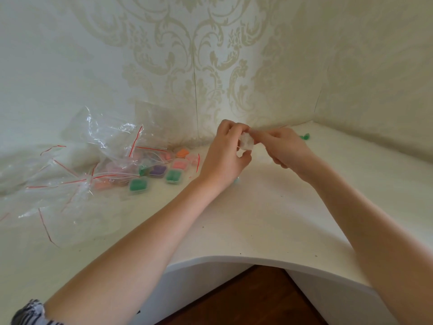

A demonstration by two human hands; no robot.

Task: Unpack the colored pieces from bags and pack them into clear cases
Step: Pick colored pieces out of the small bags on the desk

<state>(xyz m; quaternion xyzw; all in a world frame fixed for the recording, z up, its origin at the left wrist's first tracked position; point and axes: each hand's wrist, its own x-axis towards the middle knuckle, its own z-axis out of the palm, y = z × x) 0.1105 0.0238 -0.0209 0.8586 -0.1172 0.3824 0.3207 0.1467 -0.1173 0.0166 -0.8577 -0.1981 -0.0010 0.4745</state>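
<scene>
Both hands up over the desk (234, 219): left hand (225, 158) and right hand (288, 148) pinch 1 small clear case (246, 143) between them. Looks light, stiff, slippery; best held by its edges. Beyond, left, filled cases (157, 171) under empty bags (93, 146).

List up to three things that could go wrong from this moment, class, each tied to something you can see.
1. Both hands, left hand and right hand, work the small clear item in mid-air, so it could slip or spill.
2. The loose green piece by the wall may be overlooked.
3. The empty bags partly cover the filled cases, so some could get hidden or swept away.
</scene>
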